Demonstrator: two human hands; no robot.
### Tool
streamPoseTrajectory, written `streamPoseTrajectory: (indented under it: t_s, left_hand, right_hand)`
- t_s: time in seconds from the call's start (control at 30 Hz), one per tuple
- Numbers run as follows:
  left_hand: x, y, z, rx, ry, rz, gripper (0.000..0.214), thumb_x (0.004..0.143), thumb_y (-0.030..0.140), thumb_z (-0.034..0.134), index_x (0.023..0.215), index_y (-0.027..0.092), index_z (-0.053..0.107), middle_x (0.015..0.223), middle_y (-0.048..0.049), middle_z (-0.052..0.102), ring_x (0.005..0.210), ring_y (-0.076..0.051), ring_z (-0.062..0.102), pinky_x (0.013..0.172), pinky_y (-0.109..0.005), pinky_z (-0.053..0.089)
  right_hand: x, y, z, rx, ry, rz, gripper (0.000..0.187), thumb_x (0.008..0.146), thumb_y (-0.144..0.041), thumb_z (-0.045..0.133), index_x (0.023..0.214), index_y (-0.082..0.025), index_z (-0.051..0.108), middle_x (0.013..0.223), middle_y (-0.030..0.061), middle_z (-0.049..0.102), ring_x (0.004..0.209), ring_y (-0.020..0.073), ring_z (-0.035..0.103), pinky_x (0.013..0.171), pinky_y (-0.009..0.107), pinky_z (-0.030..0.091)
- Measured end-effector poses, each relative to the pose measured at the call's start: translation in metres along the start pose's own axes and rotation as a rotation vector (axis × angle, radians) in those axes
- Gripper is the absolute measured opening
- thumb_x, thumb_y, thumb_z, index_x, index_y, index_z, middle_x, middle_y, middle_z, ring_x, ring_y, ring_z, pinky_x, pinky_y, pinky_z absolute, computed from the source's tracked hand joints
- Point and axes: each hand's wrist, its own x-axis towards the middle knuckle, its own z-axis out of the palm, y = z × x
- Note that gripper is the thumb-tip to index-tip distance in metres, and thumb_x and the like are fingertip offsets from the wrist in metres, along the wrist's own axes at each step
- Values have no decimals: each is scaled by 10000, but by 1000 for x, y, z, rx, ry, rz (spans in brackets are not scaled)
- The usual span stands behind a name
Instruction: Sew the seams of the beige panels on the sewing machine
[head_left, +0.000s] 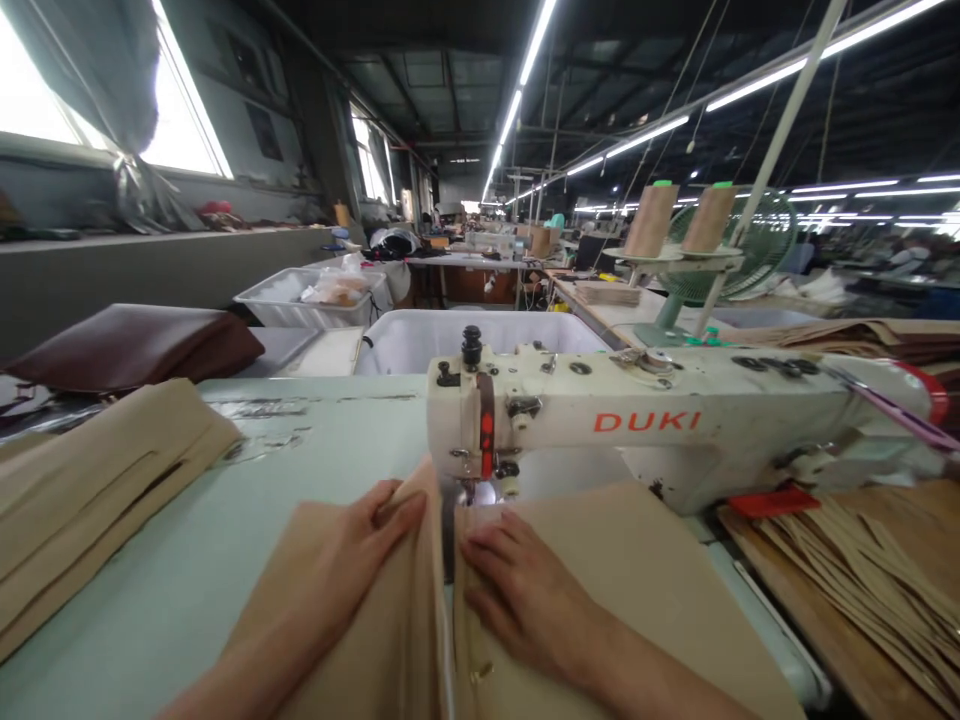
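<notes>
A tan fabric piece [592, 545], which looks like leather or coated cloth, lies under the needle area of a white sewing machine [555, 420] marked DUKI. My left hand [367, 545] pinches the raised edge of a second tan flap [315, 620] left of the needle, thumb and fingers closed on it. On the right-hand piece, beside its seam edge, my right hand [525, 590] rests palm down with its fingers laid on the surface. A narrow gap runs between the two tan parts. The needle tip itself is hard to make out.
Folded tan pieces [105, 500] and a dark red leather item [135, 345] lie at left. A white bin [480, 325] stands behind the machine. Tan strips [862, 570] cover a wooden board at right, near a red object [772, 502]. Thread cones [652, 222] and a fan stand behind.
</notes>
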Motion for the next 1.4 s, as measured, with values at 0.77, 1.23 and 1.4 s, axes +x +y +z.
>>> streamPoseTrajectory:
  t_s: [0.77,1.23,1.4]
  left_hand:
    - [-53,11,39,878,131,740,662,915,390,543,1500,162,332,1478,-95,458,1380,-249,390,1231,-357,146]
    - [8,25,34,660,-146,592,312,1018,330,402,1204,221,627,1186,-72,607,1173,-256,501,1148,-528,263]
    - [10,22,29,624,-152,535,375,1006,313,371,1260,197,620,1173,-88,585,1094,-256,560,1017,-429,454]
  right_hand:
    - [-28,-21,-16,-6,-73,50,475,912,-240,513,1384,-199,490,1368,55,532,1354,186,382,1251,369,77]
    - [-20,-18,-9,-47,-38,68,442,924,-294,564,1349,-179,527,1374,60,525,1371,197,351,1257,367,53]
    - [-19,-19,-8,-53,-27,71,402,920,-290,576,1302,-167,560,1318,55,558,1327,201,397,1258,371,67]
